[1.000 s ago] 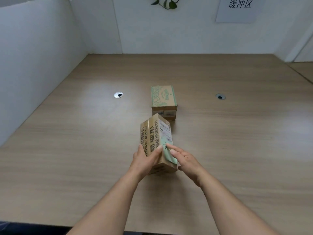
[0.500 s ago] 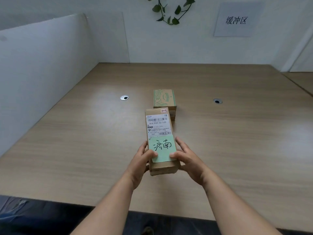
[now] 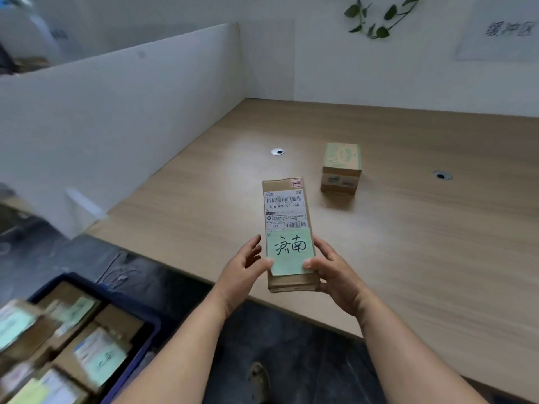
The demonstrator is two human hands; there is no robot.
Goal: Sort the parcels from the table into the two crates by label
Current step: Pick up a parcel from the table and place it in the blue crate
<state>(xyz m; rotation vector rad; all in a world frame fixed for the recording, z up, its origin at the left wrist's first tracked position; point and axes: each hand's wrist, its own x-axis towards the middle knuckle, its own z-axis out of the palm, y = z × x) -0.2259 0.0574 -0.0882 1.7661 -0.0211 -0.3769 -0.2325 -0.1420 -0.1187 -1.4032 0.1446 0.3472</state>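
While both thumbs press its label, fingers cradle the parcel [image 3: 287, 228] beneath.

Left hand [image 3: 243, 271] and right hand [image 3: 332, 269], forearms extended, share one grip.

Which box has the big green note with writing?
The long brown cardboard box held in both hands; the small green-topped box on the table has none.

Both forearms bare right up to the frame edge, no sleeves, left hand [image 3: 242, 272] and right hand [image 3: 335, 272] without rings, watches or gloves.
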